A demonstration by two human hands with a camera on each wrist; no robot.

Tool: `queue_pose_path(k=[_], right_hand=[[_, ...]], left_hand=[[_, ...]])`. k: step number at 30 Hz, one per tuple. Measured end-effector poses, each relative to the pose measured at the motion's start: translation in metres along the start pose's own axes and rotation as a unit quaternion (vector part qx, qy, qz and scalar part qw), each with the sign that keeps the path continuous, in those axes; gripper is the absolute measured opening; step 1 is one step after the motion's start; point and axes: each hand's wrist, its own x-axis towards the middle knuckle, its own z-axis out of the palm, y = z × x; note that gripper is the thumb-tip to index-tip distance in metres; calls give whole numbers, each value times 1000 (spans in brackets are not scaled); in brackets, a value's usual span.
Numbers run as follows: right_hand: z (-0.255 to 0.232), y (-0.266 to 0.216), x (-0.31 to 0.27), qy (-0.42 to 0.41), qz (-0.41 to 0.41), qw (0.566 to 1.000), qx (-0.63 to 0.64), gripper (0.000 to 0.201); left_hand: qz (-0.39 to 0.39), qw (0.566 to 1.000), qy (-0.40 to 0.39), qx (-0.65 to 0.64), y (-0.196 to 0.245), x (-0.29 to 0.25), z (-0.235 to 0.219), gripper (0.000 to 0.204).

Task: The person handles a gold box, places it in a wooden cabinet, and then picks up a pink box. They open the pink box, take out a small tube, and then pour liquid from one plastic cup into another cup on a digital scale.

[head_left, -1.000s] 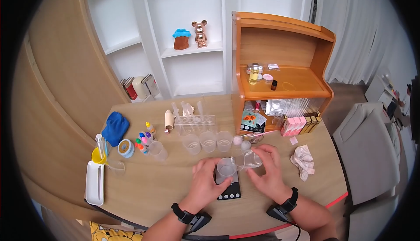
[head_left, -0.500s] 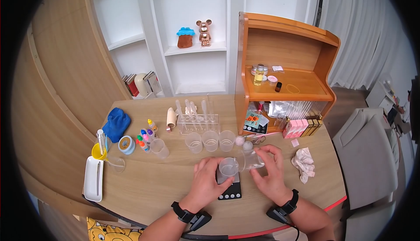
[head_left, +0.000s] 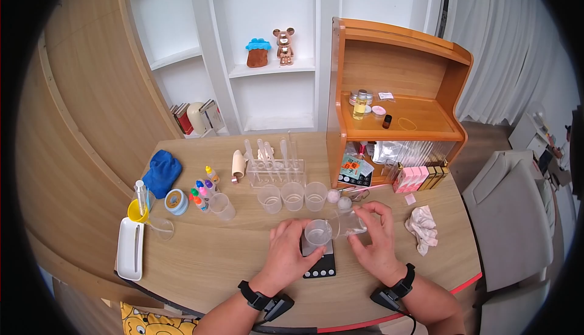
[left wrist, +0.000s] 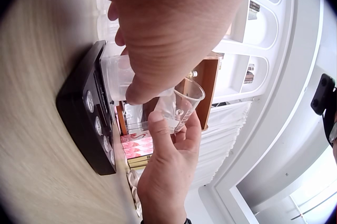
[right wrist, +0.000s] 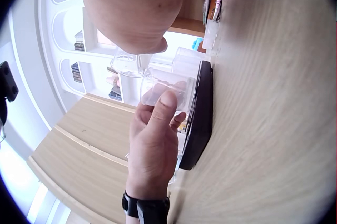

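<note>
My left hand (head_left: 289, 250) grips a clear plastic cup (head_left: 318, 233) from its left side, with the thumb at the near side. The cup stands upright on a black digital scale (head_left: 320, 266) with a row of round buttons. In my right hand (head_left: 378, 241) is a clear glass beaker (head_left: 351, 222), pinched between thumb and fingers. The beaker lies tipped on its side, its mouth toward the cup and close by the cup's rim. White printed marks show on the beaker (left wrist: 181, 112) in the left wrist view.
Behind the hands stand several plastic cups (head_left: 292, 196) and a test tube rack (head_left: 277, 173). Dropper bottles (head_left: 199, 196), a white tray (head_left: 130, 250) and a blue cloth (head_left: 163, 174) are at left. A crumpled cloth (head_left: 421, 228) and a wooden shelf unit (head_left: 398, 122) are at right.
The head view has shifted slightly. The beaker has turned a little, so its rim shows more edge-on. Over the last half second both hands have stayed nearly still.
</note>
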Motion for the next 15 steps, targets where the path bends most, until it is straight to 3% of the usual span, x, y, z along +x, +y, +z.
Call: queue_pose_path(k=[15], right_hand=[[0,1,0,-12,10,1000,-17,71]], left_hand=[[9,1000,12,-8,-3,-1,3,59]])
